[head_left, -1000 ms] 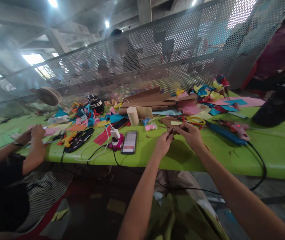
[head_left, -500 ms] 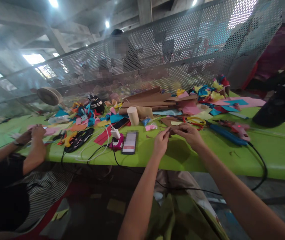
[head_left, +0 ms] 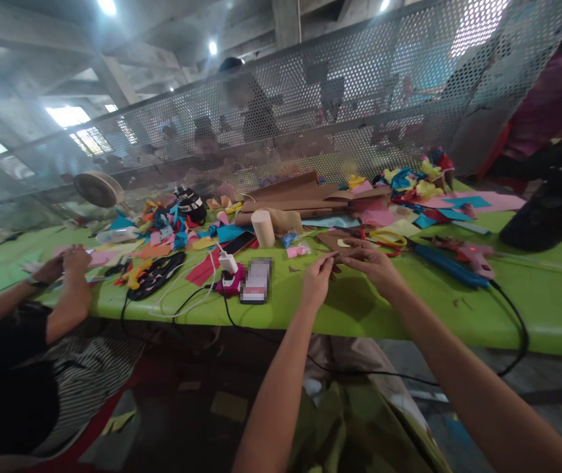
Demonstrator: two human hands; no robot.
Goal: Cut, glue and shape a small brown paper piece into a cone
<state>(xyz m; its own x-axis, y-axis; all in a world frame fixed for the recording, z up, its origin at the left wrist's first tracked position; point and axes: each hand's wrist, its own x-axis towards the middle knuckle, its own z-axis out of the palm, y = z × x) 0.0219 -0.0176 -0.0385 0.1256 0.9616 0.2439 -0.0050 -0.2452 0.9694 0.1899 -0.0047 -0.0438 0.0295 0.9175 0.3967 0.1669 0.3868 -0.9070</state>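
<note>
1. Own hands, 2: left hand (head_left: 316,282) pinches the edge of the brown piece between thumb and finger; right hand (head_left: 372,266) has its fingers partly extended, tips at the same piece, can't tell how firmly they grip
2. Brown piece (head_left: 336,259), 1 seen: sits between the two sets of fingertips, raised over the table, small and mostly hidden, exact shape unclear
3. Just past the fingers: 1 brown sheet (head_left: 327,240) lying flat, 1 pale yellow scrap (head_left: 344,243) on it, 1 pair of scissors (head_left: 389,235) with yellow and red handles, near right hand
4. Farther right: 1 blue tool (head_left: 451,265), 1 pink glue gun (head_left: 480,257) with a red light, touching or just beside it, can't tell; 1 dark cylinder (head_left: 532,220) at table's right end
5. Left of the hands: 2 phones, one with lit screen (head_left: 256,279), one dark (head_left: 238,243); 1 magenta socket block (head_left: 231,284) with 1 white plug (head_left: 228,263) in it; 1 cream roll (head_left: 263,228) upright
6. Behind: brown cardboard (head_left: 285,205) stacked, count unclear; coloured scraps, 2 main heaps, left (head_left: 165,226) and right (head_left: 401,179); all on 1 green table (head_left: 409,315)
7. Far left: 1 co-worker, 2 hands (head_left: 74,258) close together over the table; 1 fan (head_left: 97,189) beyond
</note>
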